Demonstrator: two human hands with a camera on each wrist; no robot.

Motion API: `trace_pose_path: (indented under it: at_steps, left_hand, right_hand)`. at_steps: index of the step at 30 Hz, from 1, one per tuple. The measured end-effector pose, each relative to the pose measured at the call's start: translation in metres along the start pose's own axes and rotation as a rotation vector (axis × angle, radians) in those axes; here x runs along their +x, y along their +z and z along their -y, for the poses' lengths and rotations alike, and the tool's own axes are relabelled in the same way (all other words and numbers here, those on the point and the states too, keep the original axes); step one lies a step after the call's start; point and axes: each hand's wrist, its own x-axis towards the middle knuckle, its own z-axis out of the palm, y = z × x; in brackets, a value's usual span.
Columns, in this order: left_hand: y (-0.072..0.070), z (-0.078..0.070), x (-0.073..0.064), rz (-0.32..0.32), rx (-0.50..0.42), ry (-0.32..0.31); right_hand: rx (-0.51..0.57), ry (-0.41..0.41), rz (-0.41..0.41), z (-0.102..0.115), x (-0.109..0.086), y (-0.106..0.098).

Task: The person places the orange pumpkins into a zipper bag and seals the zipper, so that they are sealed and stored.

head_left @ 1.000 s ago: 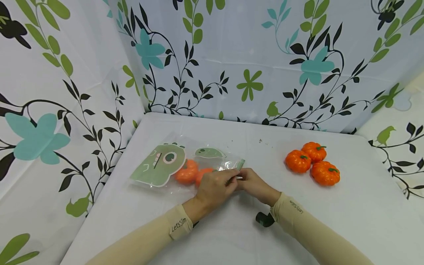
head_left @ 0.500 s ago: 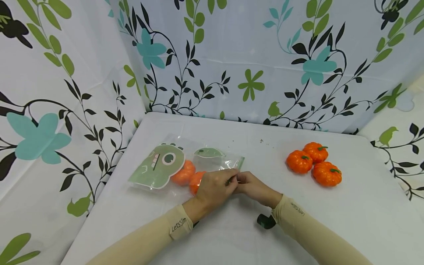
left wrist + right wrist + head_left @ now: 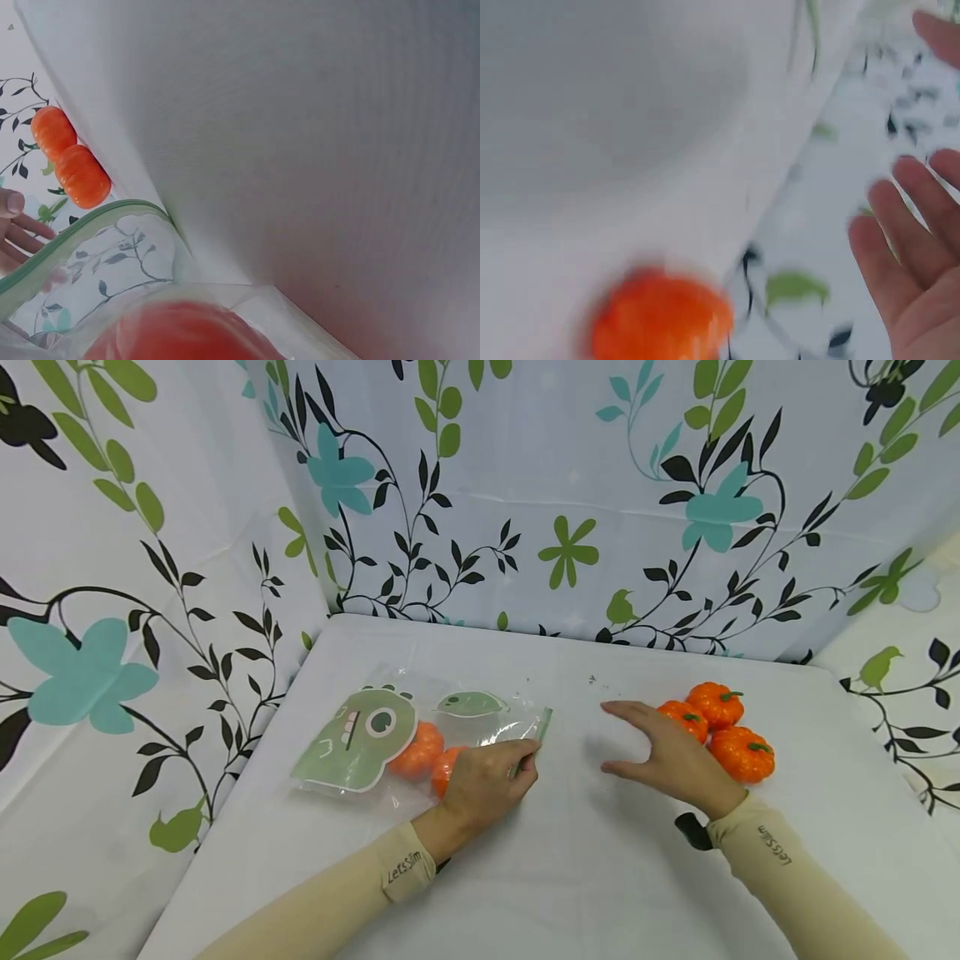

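A clear zip bag (image 3: 469, 703) with a green dinosaur print lies on the table, two orange toy pumpkins (image 3: 418, 752) inside it. At the bag's green zip edge, my left hand (image 3: 487, 785) pinches the plastic; the hand covers part of one pumpkin. In the left wrist view the green zip strip (image 3: 90, 225) curves across, with a blurred pumpkin (image 3: 184, 334) behind the plastic. My right hand (image 3: 671, 764), fingers and thumb spread and holding nothing, is beside three loose toy pumpkins (image 3: 741, 755) and partly hides one. Its fingers (image 3: 911, 225) look straight in the right wrist view.
The white table (image 3: 480, 893) carries the bag at left and the loose pumpkins at right. A dark strap piece (image 3: 693, 832) shows at the right wrist. Floral curtains (image 3: 480, 485) stand along the back and sides.
My right hand has left the bag's zip edge and moved right toward the loose pumpkins, its fingers spreading. The left hand stays on the bag, which has barely shifted.
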Motion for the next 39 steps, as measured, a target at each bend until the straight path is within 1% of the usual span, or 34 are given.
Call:
trace_pose_path:
  at_steps: [2,5,8,10,13,15,19,24,29,34,39]
  left_hand:
    - [0.001,0.0,0.0,0.0,0.002,0.003]
    - [0.001,0.0,0.0,0.002,0.001,0.007]
    - [0.002,0.0,0.0,0.006,-0.001,0.009]
    - [0.002,0.0,0.0,0.013,-0.002,0.007]
    - [0.002,0.0,0.0,0.017,0.001,0.005]
    - [0.003,0.0,0.0,0.021,0.002,0.001]
    - [0.002,0.0,-0.002,0.023,0.002,-0.001]
    - [0.002,0.0,-0.003,0.009,-0.007,0.011]
    - [0.002,0.0,-0.003,0.01,-0.014,0.002]
    - [0.002,-0.001,-0.004,0.01,-0.022,-0.01]
    - [0.002,-0.002,-0.004,0.003,-0.033,-0.019]
  right_hand:
    - [-0.092,0.033,-0.022,-0.009,-0.002,-0.014]
    - [-0.17,0.06,-0.042,-0.022,-0.005,-0.031]
    - [-0.203,0.077,-0.062,-0.033,-0.009,-0.041]
    - [-0.217,0.083,-0.076,-0.04,-0.011,-0.044]
    - [-0.23,0.099,-0.081,-0.051,-0.012,-0.045]
    - [-0.231,0.122,-0.069,-0.057,-0.011,-0.044]
    - [-0.221,0.187,-0.031,-0.068,-0.01,-0.042]
    - [-0.206,0.272,0.001,-0.082,-0.01,-0.037]
    - [-0.178,0.333,0.021,-0.09,-0.012,-0.035]
    - [-0.163,0.353,0.007,-0.092,-0.014,-0.032]
    - [-0.173,0.361,0.005,-0.094,-0.015,-0.028]
